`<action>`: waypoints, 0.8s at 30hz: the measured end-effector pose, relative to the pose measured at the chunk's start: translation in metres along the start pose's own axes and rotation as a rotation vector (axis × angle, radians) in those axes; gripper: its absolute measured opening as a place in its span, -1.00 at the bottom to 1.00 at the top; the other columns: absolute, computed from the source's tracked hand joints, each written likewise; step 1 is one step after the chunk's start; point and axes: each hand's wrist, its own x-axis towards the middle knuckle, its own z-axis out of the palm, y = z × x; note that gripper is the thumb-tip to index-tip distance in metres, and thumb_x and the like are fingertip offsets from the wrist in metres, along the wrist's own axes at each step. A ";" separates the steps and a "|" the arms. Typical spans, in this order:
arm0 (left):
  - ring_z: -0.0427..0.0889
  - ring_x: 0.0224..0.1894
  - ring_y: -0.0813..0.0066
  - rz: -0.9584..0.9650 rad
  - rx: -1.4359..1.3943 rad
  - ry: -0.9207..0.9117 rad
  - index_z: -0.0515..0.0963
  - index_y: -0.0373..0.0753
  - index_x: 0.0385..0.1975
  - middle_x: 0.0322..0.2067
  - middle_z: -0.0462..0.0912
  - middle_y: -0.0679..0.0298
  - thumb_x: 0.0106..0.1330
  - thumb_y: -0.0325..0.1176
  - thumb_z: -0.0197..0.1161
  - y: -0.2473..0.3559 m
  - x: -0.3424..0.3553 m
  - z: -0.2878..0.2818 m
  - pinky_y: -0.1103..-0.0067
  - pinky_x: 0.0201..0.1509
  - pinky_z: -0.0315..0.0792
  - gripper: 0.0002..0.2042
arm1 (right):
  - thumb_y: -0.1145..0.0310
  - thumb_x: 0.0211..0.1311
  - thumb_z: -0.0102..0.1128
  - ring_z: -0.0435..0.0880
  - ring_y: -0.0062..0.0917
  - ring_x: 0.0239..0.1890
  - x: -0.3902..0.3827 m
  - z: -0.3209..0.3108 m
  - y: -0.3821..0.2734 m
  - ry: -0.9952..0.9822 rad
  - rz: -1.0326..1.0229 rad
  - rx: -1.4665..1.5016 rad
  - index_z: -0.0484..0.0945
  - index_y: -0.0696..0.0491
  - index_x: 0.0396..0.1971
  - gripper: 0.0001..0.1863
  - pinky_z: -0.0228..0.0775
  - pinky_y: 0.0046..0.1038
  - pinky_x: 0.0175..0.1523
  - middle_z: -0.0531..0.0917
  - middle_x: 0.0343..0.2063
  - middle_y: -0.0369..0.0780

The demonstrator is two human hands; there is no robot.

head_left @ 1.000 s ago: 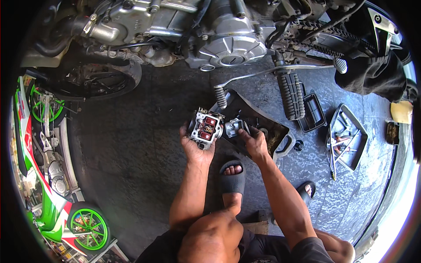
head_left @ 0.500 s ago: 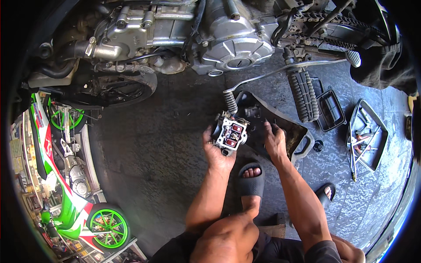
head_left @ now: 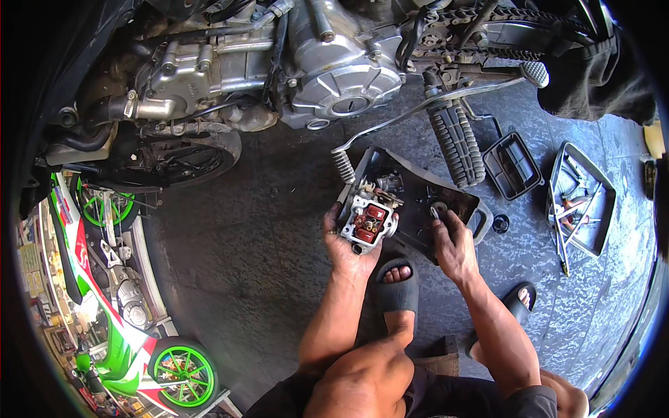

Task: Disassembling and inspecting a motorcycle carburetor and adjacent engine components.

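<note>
My left hand (head_left: 350,259) is closed round a carburetor (head_left: 371,221), its underside turned up and uncovered so that red floats show inside a pale metal rim. To the right, my right hand (head_left: 457,252) is low over a black plastic panel (head_left: 417,182) lying on the floor. Thumb and fingers are pinched together at a small silvery metal part (head_left: 434,212), too small to name more exactly. Several small loose parts lie on the panel near those fingertips, and a small metal piece (head_left: 391,183) rests on it behind the carburetor.
A motorcycle engine (head_left: 341,83) spans the far side, with its pedal lever (head_left: 418,108) and ribbed footrest (head_left: 456,143) reaching over the panel. Right of it lie a black open box (head_left: 512,167), a tool tray (head_left: 605,230) and a round black cap (head_left: 500,223). A green-wheeled motorcycle (head_left: 132,313) stands left.
My right hand has shifted slightly right and down over the panel, and a small silvery part now shows at its fingertips. The carburetor in my left hand has tilted a little. The view has shifted.
</note>
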 end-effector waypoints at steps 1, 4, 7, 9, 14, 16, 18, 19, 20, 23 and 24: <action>0.67 0.03 0.06 -0.007 -0.002 -0.009 0.56 -0.23 0.11 0.00 0.67 0.06 0.42 0.09 -0.15 -0.001 -0.001 0.003 0.06 0.10 0.57 -0.43 | 0.23 0.43 0.03 0.68 0.06 -0.29 -0.002 -0.002 -0.004 -0.011 0.001 0.030 0.52 0.25 -0.15 -0.66 0.44 -0.15 -0.15 0.65 -0.41 0.17; 0.66 0.03 0.05 -0.019 0.001 -0.038 0.55 -0.23 0.14 0.02 0.66 0.05 0.42 0.10 -0.15 -0.004 0.000 0.004 0.06 0.11 0.57 -0.42 | 0.25 0.44 0.04 0.67 0.02 -0.36 -0.008 -0.002 -0.011 -0.021 -0.015 0.063 0.50 0.24 -0.20 -0.69 0.43 -0.15 -0.20 0.63 -0.47 0.14; 0.67 0.06 0.17 0.018 0.092 -0.094 0.50 -0.24 0.18 0.06 0.65 0.11 0.39 0.07 -0.03 -0.007 0.001 0.005 0.19 0.12 0.59 -0.44 | 0.27 0.45 0.05 0.65 -0.05 -0.43 -0.014 0.000 -0.014 -0.009 -0.053 0.082 0.48 0.24 -0.24 -0.72 0.42 -0.18 -0.25 0.60 -0.53 0.10; 0.65 0.06 0.07 0.042 0.103 -0.001 0.52 -0.22 0.17 0.04 0.66 0.06 0.40 0.11 -0.11 -0.008 0.004 0.005 0.07 0.14 0.54 -0.41 | 0.30 0.45 0.05 0.63 -0.25 -0.51 -0.018 0.000 -0.014 -0.024 -0.054 0.116 0.48 0.22 -0.26 -0.75 0.41 -0.23 -0.32 0.58 -0.59 0.02; 0.65 0.08 0.14 0.020 0.119 -0.045 0.49 -0.25 0.20 0.07 0.65 0.09 0.40 0.07 -0.06 -0.008 0.001 0.009 0.16 0.15 0.55 -0.42 | 0.31 0.46 0.04 0.63 -0.34 -0.53 -0.025 -0.003 -0.026 -0.076 -0.063 0.141 0.50 0.21 -0.21 -0.76 0.44 -0.28 -0.32 0.60 -0.60 -0.03; 0.65 0.09 0.19 0.010 0.103 -0.081 0.47 -0.28 0.22 0.08 0.65 0.10 0.40 0.04 -0.03 -0.009 -0.001 0.010 0.24 0.16 0.57 -0.43 | 0.32 0.47 0.03 0.63 -0.35 -0.53 -0.026 -0.004 -0.027 -0.084 -0.058 0.142 0.51 0.21 -0.20 -0.77 0.46 -0.29 -0.31 0.60 -0.60 -0.03; 0.65 0.10 0.20 0.067 0.157 -0.088 0.47 -0.31 0.22 0.09 0.64 0.11 0.41 0.03 -0.04 -0.012 -0.002 0.009 0.26 0.16 0.57 -0.42 | 0.32 0.47 0.03 0.63 -0.35 -0.53 -0.027 -0.005 -0.026 -0.078 -0.069 0.151 0.51 0.21 -0.20 -0.77 0.46 -0.29 -0.30 0.60 -0.61 -0.03; 0.64 0.10 0.15 0.101 0.220 -0.004 0.45 -0.31 0.23 0.09 0.63 0.06 0.38 0.10 -0.04 -0.014 -0.001 0.010 0.19 0.19 0.53 -0.37 | 0.32 0.47 0.03 0.62 -0.36 -0.54 -0.027 -0.005 -0.025 -0.073 -0.077 0.158 0.51 0.21 -0.20 -0.77 0.46 -0.29 -0.30 0.59 -0.61 -0.04; 0.64 0.10 0.15 0.101 0.219 -0.005 0.45 -0.31 0.23 0.09 0.63 0.06 0.38 0.10 -0.04 -0.016 -0.001 0.009 0.19 0.19 0.53 -0.37 | 0.32 0.47 0.03 0.62 -0.36 -0.54 -0.028 -0.006 -0.025 -0.072 -0.077 0.158 0.51 0.21 -0.20 -0.77 0.46 -0.29 -0.30 0.59 -0.61 -0.04; 0.64 0.03 0.25 0.360 0.453 -0.014 0.45 -0.35 0.18 0.05 0.61 0.10 0.38 0.01 0.05 -0.016 0.002 0.004 0.31 0.11 0.56 -0.44 | 0.31 0.48 0.01 0.61 -0.37 -0.53 -0.031 -0.006 -0.024 -0.068 -0.069 0.188 0.51 0.22 -0.19 -0.75 0.46 -0.29 -0.29 0.57 -0.62 -0.03; 0.64 0.03 0.25 0.363 0.456 -0.013 0.45 -0.35 0.18 0.05 0.61 0.10 0.38 0.01 0.05 -0.015 -0.002 0.003 0.31 0.11 0.56 -0.44 | 0.29 0.49 0.00 0.62 -0.41 -0.46 -0.032 -0.005 -0.019 -0.098 -0.016 0.211 0.51 0.21 -0.16 -0.73 0.46 -0.33 -0.25 0.61 -0.54 -0.06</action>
